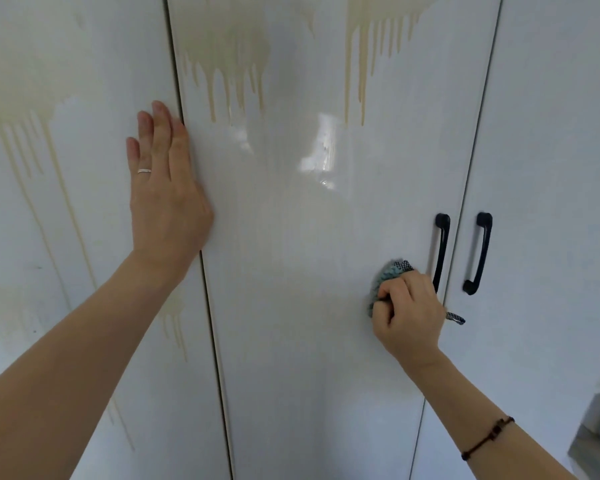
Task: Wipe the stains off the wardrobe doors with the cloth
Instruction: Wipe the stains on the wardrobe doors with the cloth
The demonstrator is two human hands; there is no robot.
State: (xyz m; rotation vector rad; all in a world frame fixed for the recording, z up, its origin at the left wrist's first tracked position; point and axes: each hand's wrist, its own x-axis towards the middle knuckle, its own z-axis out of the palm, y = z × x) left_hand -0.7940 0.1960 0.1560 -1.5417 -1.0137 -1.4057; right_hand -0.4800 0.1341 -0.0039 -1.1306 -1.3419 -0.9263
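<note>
1. Two hands were on the wardrobe: the left hand lay flat, fingers straight, pressed against the left door beside the seam; the right hand clutched the bunched cloth against the middle door, just beside its black handle.
2. Wiping was judged under way low on the middle door, whose lower area looked smeared but mostly clear.
3. Drip stains remained high on that door and down the left door.
4. Next stroke would call for an upward reach; open panel lay leftward, the handle crowded the right.
</note>
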